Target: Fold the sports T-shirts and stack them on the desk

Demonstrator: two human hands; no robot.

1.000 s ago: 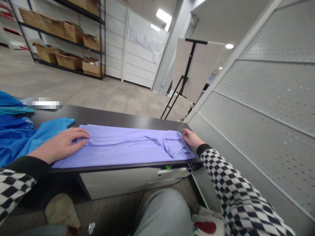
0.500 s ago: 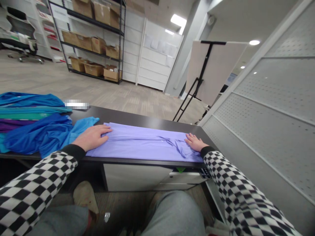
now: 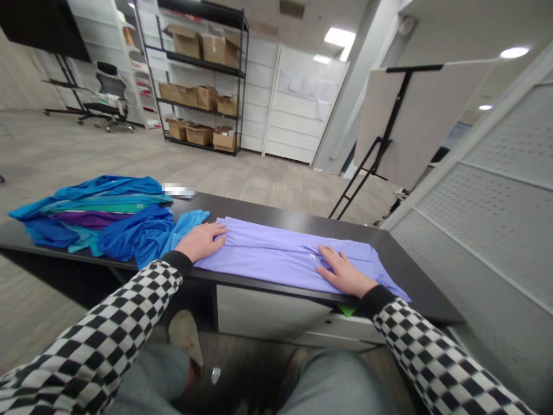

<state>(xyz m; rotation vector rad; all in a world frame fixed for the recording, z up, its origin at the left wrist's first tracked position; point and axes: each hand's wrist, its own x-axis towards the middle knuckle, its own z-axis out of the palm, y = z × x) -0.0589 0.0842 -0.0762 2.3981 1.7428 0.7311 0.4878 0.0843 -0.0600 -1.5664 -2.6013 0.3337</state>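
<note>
A lavender garment (image 3: 268,253), folded into a long strip, lies along the dark table. My left hand (image 3: 202,241) rests on its left end with the fingers outstretched. Toward the right part of the cloth, my right hand (image 3: 344,271) lies flat, palm down and fingers spread. A small pale mark shows on the fabric close to those right fingertips. Slight creases run lengthwise through the cloth. Beside my left hand, a light blue garment (image 3: 188,225) touches a heap of blue, teal, green and purple clothes (image 3: 112,216).
The dark tabletop (image 3: 276,213) ends at a grey perforated partition (image 3: 496,219) on the right. A blurred white item (image 3: 179,191) sits at the far edge. Beyond stand a board on a black easel (image 3: 384,144) and a shelf with cardboard boxes (image 3: 207,98).
My right hand has slid left from the cloth's right end, where the bunched fabric is now flatter and spread out. My left hand stays on the left end. The view has swung left.
</note>
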